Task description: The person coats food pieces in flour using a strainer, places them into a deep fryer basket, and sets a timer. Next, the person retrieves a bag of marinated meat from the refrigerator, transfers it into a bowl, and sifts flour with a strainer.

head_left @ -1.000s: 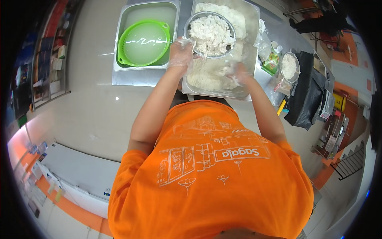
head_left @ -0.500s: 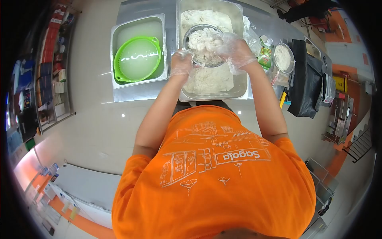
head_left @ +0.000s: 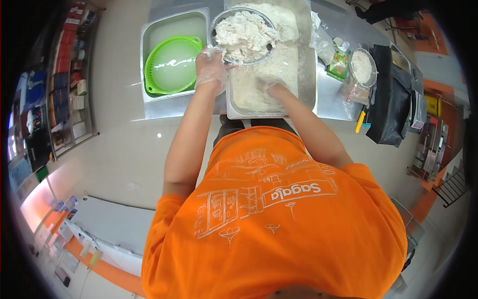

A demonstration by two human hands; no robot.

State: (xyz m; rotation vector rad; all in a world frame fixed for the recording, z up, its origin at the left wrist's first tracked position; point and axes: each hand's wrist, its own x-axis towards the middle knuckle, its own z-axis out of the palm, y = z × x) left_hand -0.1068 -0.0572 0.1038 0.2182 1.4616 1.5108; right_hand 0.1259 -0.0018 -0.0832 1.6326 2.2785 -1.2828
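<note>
My left hand [head_left: 210, 69], in a clear plastic glove, grips the near left rim of a round metal bowl [head_left: 214, 41]. Clumpy flour-coated pieces [head_left: 244, 35] are heaped in the bowl; whether its bottom is solid or mesh is hidden. It is over the upper left of a deep metal tray [head_left: 312, 94] holding loose white flour [head_left: 286, 65]. Down at the flour in the tray's near half is my right hand [head_left: 271, 88], blurred by motion, so its fingers do not show clearly.
Left of the tray, a green colander [head_left: 149, 82] sits in a metal pan [head_left: 143, 37] of cloudy liquid. Rightward are plastic bags [head_left: 323, 47], a green packet [head_left: 338, 65], a bowl of flour [head_left: 363, 67], a yellow-handled tool [head_left: 360, 121] and a black bag [head_left: 386, 99].
The bowl has moved up and left in my left hand, and its heap of pieces shows more fully. My right hand has left the bowl and dropped to the flour in the tray.
</note>
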